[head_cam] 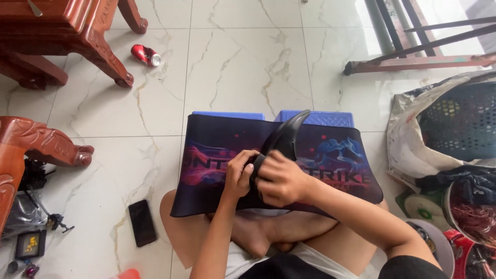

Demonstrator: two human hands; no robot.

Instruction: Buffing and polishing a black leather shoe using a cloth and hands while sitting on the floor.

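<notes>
I sit cross-legged on a marble floor with a large dark printed mat (217, 155) laid over two blue stools (227, 114) in front of me. My left hand (238, 174) and my right hand (281, 181) both grip the lower end of a curved black strap-like piece (287, 135). It arcs up and away from my hands over the mat. What lies between my palms is hidden.
A black phone (142, 222) lies on the floor at my left knee. Carved wooden furniture legs (103, 51) stand at far left, with a crushed red can (145, 55) beside them. A bag holding a dark basket (454, 121) and bowls sit at right.
</notes>
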